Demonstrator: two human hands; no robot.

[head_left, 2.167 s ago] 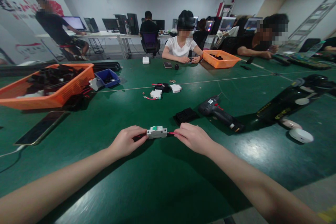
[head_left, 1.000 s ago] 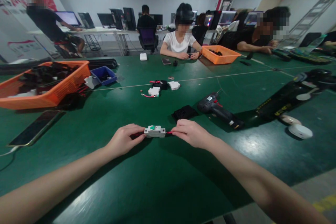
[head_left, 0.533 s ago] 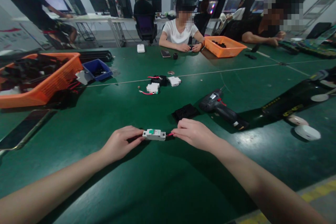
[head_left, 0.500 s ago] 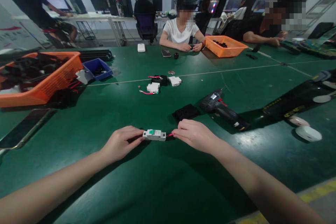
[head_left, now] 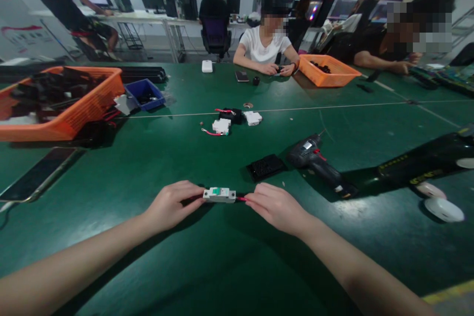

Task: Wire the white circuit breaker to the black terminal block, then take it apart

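A white circuit breaker (head_left: pixel 219 195) with a green switch lies level over the green table in front of me. My left hand (head_left: pixel 174 202) pinches its left end between thumb and fingers. From the right end comes a short red wire (head_left: pixel 240 199), and my right hand (head_left: pixel 276 207) has its fingertips closed on that wire. Just beyond my right hand is a flat black plastic piece (head_left: pixel 265 167). Farther off lie two more white breakers, one (head_left: pixel 221 126) beside a red wire with a ring terminal and another (head_left: pixel 253 118) near a black block (head_left: pixel 230 115).
A cordless drill (head_left: pixel 314 160) lies right of the black piece, with a dark cylinder (head_left: pixel 422 158) farther right. At left are a phone (head_left: pixel 39 173), a full orange basket (head_left: pixel 62 121) and a blue bin (head_left: pixel 146 101). A co-worker (head_left: pixel 266 47) sits opposite, beside another orange basket (head_left: pixel 326 76).
The view has turned a little left, so the surroundings sit farther right. Both hands keep their hold on the breaker and red wire; slightly more wire shows beside the right fingertips.
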